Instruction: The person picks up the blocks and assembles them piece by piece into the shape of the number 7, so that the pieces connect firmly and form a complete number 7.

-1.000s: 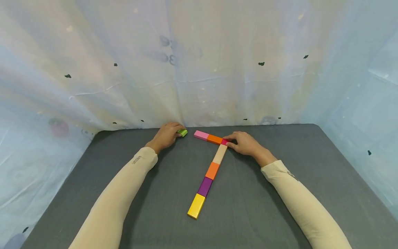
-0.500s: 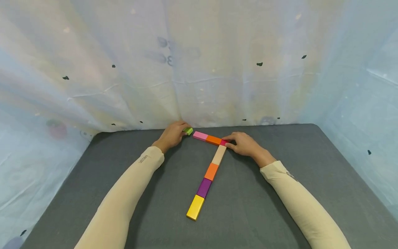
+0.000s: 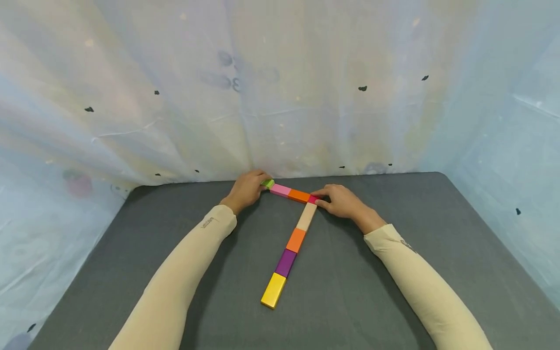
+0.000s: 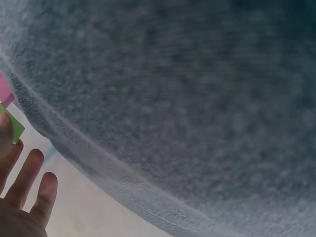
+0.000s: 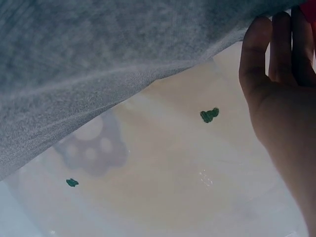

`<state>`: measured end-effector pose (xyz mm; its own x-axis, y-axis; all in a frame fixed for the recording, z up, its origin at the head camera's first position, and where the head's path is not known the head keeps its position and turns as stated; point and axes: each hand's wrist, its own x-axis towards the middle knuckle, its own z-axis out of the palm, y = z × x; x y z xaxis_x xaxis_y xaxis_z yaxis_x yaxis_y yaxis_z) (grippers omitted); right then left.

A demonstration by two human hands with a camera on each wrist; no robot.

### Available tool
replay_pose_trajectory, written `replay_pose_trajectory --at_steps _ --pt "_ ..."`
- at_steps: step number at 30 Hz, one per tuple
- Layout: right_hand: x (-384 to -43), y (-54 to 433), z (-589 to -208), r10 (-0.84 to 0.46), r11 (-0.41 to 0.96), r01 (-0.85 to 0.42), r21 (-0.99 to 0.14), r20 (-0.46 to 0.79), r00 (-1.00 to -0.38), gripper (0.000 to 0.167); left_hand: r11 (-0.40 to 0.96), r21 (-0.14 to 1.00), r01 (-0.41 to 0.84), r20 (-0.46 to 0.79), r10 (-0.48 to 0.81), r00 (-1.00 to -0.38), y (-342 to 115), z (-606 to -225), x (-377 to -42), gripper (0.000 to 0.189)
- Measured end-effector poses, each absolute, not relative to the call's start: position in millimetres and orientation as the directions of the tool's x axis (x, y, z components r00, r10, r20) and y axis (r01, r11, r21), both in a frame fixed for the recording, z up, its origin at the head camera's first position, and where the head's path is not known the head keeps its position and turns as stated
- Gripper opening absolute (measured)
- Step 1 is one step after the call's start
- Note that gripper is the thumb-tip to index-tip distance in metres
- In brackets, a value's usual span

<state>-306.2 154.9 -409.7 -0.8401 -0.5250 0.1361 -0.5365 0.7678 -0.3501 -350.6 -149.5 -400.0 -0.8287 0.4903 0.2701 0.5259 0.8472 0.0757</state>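
Note:
My left hand (image 3: pixel 247 189) pinches a green block (image 3: pixel 269 183) at the left end of a short row. Beside it lie a pink block (image 3: pixel 280 190), a dark orange block (image 3: pixel 299 196) and a red block (image 3: pixel 312 199). Thumb and forefinger of my right hand (image 3: pixel 343 201) hold the red one, partly covering it. From there a second line runs toward me: a beige block (image 3: pixel 306 217), an orange block (image 3: pixel 296 240), a purple block (image 3: pixel 286 263) and a yellow block (image 3: pixel 273 290). In the left wrist view the green block's corner meets the pink one.
The blocks lie on a dark grey cloth-covered table (image 3: pixel 372 301). Close behind its far edge hangs a pale printed curtain (image 3: pixel 297 121), which also closes off both sides.
My left hand has moved right with the green block, closing the gap to the pink block. The right hand stays at the red block.

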Motion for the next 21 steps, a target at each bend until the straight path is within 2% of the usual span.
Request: replay_pose_trajectory --at_steps 8,21 --pt "-307.3 155.3 -406.3 -0.516 0.769 -0.531 -0.356 0.142 -0.844 0.036 0.867 0.023 0.498 0.220 0.481 -0.848 -144.9 -396.2 -353.6 0.032" --pt "-307.8 153.7 -406.5 -0.536 0.764 -0.547 -0.341 0.135 -0.833 0.037 0.880 0.023 0.474 0.147 0.466 -0.873 -145.2 -393.7 -352.5 0.033"
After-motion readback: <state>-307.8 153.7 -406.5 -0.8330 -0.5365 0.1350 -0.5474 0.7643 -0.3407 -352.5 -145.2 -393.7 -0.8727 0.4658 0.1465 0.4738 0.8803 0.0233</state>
